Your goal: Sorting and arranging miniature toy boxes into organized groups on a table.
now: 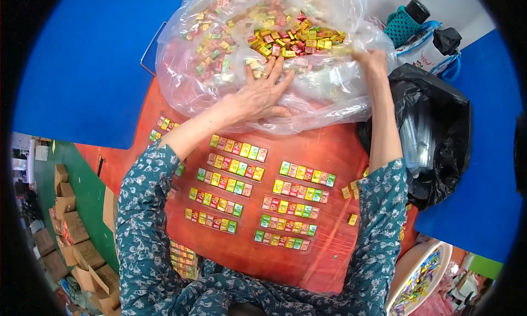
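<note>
Small yellow and red boxes (302,40), heaped lengthwise left to right in a clear plastic bag (324,99) on the counter's (321,146) far side, lie just beyond the nearer left hand (264,92), spread and seemingly empty; the right hand (373,62) curls at the bag's right, its hold unclear.

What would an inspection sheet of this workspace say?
Surface: red tabletop, partly covered.
Work items: small multicoloured boxes, some loose in a large clear plastic bag, others lined up in short rows.
Clutter: shiny black plastic bag; black-topped bottle in a teal knitted sleeve.
Left hand: open, against the clear bag.
Right hand: apparently gripping the clear bag's edge.
Cables: nothing seen.
Surroundings: brown cardboard cartons on green floor; off-white round tub of colourful pieces.
</note>
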Action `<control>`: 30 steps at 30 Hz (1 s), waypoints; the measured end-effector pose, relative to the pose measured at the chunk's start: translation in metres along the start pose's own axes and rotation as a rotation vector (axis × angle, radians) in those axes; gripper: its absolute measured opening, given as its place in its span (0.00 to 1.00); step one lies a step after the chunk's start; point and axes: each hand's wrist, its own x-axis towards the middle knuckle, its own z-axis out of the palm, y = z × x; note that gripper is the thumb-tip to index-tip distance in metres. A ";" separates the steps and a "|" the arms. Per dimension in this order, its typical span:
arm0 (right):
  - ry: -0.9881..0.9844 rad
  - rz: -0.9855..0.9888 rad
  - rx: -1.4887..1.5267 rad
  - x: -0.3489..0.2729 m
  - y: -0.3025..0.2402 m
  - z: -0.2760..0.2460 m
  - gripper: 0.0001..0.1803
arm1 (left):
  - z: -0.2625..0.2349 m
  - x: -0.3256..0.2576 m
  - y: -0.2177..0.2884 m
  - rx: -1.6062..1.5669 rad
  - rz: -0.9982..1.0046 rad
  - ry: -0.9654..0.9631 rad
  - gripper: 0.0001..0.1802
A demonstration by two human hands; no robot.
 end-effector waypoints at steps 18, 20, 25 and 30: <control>-0.449 -0.354 1.376 -0.089 -0.269 0.082 0.10 | -0.042 -0.039 -0.067 -0.442 -0.177 0.092 0.38; -0.619 -0.696 1.412 -0.063 -0.124 0.030 0.18 | -0.043 -0.060 -0.085 -0.379 -0.218 0.101 0.39; 0.038 -0.334 -0.001 -0.039 -0.080 -0.078 0.25 | -0.050 -0.018 -0.046 -0.437 -0.051 0.060 0.39; 0.317 -0.330 -0.270 -0.074 -0.073 -0.062 0.23 | -0.055 -0.017 -0.047 -0.851 -0.156 -0.006 0.36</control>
